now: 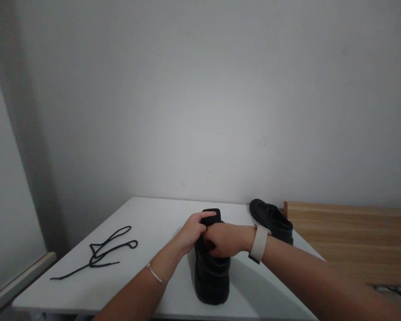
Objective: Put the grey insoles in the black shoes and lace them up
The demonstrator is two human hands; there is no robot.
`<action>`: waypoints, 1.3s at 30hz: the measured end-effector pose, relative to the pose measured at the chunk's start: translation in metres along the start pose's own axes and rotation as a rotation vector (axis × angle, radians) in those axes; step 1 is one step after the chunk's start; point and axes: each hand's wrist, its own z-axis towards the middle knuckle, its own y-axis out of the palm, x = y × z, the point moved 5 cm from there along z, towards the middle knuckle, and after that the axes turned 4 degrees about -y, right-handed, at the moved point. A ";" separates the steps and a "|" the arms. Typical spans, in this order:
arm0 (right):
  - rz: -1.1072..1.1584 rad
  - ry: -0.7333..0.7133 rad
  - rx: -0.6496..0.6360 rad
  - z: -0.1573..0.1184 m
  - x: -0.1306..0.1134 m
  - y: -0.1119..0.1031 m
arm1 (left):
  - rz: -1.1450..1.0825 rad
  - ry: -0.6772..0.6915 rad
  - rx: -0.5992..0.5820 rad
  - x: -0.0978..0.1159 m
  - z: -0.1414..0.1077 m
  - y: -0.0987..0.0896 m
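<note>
A black shoe [212, 281] stands on the white table with its heel toward me. Its tongue [211, 217] is raised at the far end of the opening. My left hand [193, 231] grips the tongue's left side, the index finger stretched across it and the thumb below. My right hand [220, 239] is closed over the shoe's opening, fingers curled down at the eyelet area beside my left thumb. What those fingers hold, if anything, is hidden. Left of the shoe, a loose black shoelace [98, 256] lies in loops on the table.
A second black shoe [270, 219] sits at the table's back right edge. The white table [160, 214] meets a grey wall [200, 111] behind. A wood-grain panel [347, 240] stands beyond the right edge.
</note>
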 end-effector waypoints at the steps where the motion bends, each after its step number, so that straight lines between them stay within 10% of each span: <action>1: -0.011 -0.014 0.080 -0.004 -0.001 -0.011 | 0.027 0.039 0.023 0.003 0.004 -0.003; 9: 0.184 0.090 0.764 -0.020 0.018 -0.048 | 0.480 0.439 -0.098 0.027 -0.006 -0.012; 17: 0.429 -0.099 1.046 -0.018 -0.046 -0.073 | 0.764 0.523 -0.104 0.060 -0.071 -0.025; 21: 0.422 -0.170 0.952 -0.003 -0.081 -0.065 | 0.998 0.337 0.072 0.065 -0.117 -0.093; 25: 0.328 -0.192 0.671 0.038 -0.109 -0.025 | 1.325 0.056 0.478 0.066 -0.173 -0.198; 28: 0.201 -0.201 0.486 0.087 -0.130 0.010 | 1.539 -0.133 0.567 0.054 -0.203 -0.247; 33: 0.077 -0.118 0.418 0.159 -0.154 0.033 | 1.579 -0.111 0.544 0.039 -0.212 -0.254; 39: 0.134 -0.043 0.427 0.180 -0.156 0.031 | 1.170 -0.037 0.557 0.048 -0.203 -0.242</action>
